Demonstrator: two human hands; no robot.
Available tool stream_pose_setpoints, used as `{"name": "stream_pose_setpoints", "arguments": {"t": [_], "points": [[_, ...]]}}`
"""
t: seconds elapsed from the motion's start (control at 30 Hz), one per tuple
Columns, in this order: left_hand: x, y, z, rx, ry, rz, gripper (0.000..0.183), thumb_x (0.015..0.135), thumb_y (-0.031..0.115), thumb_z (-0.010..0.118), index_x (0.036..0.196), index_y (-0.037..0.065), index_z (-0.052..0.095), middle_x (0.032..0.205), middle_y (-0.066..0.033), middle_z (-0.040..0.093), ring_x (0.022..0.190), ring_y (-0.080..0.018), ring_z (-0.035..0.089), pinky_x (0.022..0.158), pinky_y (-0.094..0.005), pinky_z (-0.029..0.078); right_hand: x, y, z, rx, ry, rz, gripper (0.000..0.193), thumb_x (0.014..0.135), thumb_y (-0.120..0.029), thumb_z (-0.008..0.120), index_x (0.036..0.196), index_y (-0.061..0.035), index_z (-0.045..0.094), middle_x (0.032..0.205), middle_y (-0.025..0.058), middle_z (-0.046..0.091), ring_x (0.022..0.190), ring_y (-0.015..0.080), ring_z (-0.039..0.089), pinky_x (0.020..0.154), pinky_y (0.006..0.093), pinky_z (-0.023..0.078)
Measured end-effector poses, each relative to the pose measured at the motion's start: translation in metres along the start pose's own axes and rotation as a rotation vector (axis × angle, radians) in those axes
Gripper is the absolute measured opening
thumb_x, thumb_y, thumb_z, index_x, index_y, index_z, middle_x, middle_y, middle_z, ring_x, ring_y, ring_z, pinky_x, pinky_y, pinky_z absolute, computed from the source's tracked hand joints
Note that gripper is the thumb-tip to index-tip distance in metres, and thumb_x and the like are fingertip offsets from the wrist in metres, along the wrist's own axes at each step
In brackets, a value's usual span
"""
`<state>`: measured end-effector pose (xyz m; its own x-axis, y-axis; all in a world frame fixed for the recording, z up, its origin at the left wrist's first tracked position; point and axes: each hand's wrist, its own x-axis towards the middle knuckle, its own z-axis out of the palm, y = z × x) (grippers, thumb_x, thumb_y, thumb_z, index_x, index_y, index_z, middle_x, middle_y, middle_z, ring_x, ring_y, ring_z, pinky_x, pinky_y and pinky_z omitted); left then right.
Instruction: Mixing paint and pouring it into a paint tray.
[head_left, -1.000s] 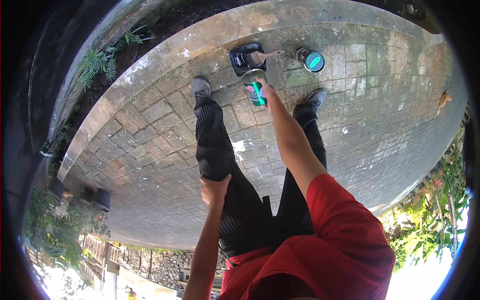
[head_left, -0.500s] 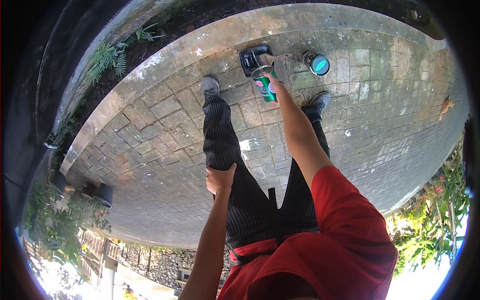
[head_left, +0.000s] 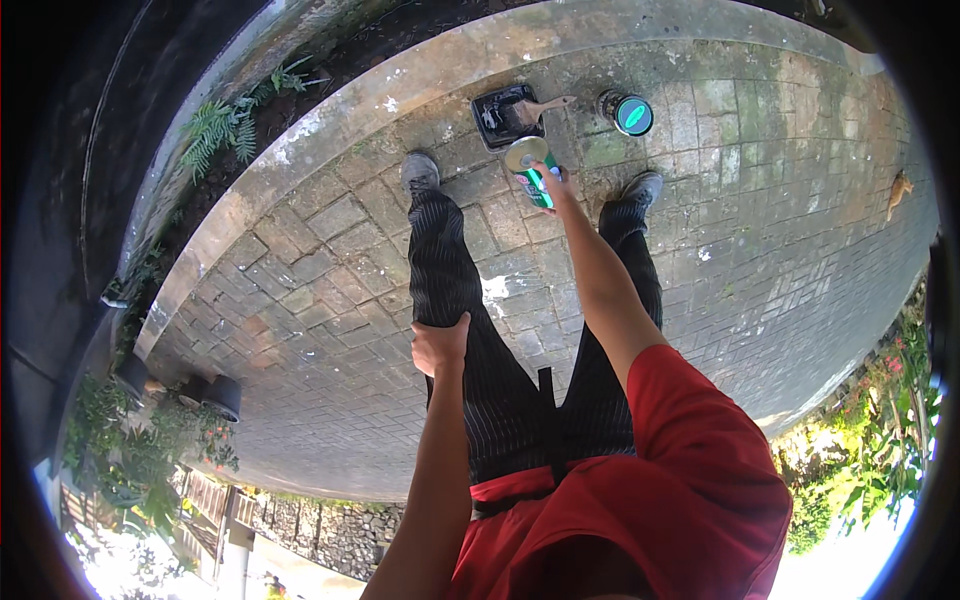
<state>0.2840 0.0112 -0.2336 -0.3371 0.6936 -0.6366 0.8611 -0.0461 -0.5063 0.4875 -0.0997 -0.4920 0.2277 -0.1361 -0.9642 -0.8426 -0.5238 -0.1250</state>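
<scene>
Head view, the only 1: person bent fwd over a brick-paved patio (head_left: 330,300), looking down past own legs. Right hand (head_left: 556,182) is stretched out low, fingers wrapped round a green tin can (head_left: 533,168) w/ a pale metal lid, held tilted in the air above the paving, just short of the patio's raised concrete kerb (head_left: 330,130). Left hand (head_left: 438,345) is pressed flat-ish on the left thigh, fingers curled over the striped trouser cloth, holding nothing else.

Risk, as I judge it: the can is gripped 1-handed at full reach and tilted; if the lid is loose it could slop or slip out and hit the bricks. Body weight is well fwd, so a wobble would cause the same.

Around: a black tray (head_left: 505,112) sits near the kerb w/ a wooden-handled brush (head_left: 545,104) resting across it, right beyond the can. A 2nd tin with a teal lid (head_left: 630,113) stands to the right of the tray, apart from it. 2 grey shoes flank the can; the right shoe (head_left: 640,187) is near it. White paint spots mark the bricks. Ferns (head_left: 225,125) grow past the kerb; dark pots (head_left: 215,395) stand at the patio's left edge. Tray and brush crowd the spot ahead of the hand.
</scene>
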Motion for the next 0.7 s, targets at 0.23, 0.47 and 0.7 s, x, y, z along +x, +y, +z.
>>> {"name": "stream_pose_setpoints", "arguments": {"t": [0.23,0.47,0.7], "points": [[-0.004,0.011,-0.001,-0.015,-0.006,0.031,0.080,0.055,0.058,0.078,0.107,0.002,0.054,0.095,-0.0182,0.067,0.090,-0.0339,0.067,0.080,-0.0421,0.054,0.066,-0.014,-0.002,-0.300,0.056,0.127,0.091,0.055,-0.071,0.070,0.123,-0.0124,0.054,0.111,0.0105,0.056,0.093,0.0272,0.057,0.070,0.0465,0.045],[0.005,-0.009,-0.006,-0.007,-0.012,-0.032,0.081,0.055,0.058,0.078,0.108,0.002,0.053,0.097,-0.0186,0.067,0.091,-0.0338,0.066,0.081,-0.0423,0.054,0.048,-0.033,0.039,-0.228,-0.039,0.268,0.086,0.056,-0.079,0.061,0.114,-0.0154,0.057,0.116,0.0084,0.053,0.101,0.0228,0.048,0.078,0.0406,0.041],[0.005,-0.002,-0.003,-0.020,-0.010,0.008,0.078,0.056,0.057,0.078,0.104,0.002,0.052,0.094,-0.0178,0.067,0.088,-0.0333,0.067,0.079,-0.0411,0.054,0.061,-0.050,0.028,-0.277,0.014,0.291,0.084,0.057,-0.081,0.058,0.113,-0.0184,0.056,0.112,0.0069,0.054,0.097,0.0229,0.048,0.075,0.0415,0.041]]}}
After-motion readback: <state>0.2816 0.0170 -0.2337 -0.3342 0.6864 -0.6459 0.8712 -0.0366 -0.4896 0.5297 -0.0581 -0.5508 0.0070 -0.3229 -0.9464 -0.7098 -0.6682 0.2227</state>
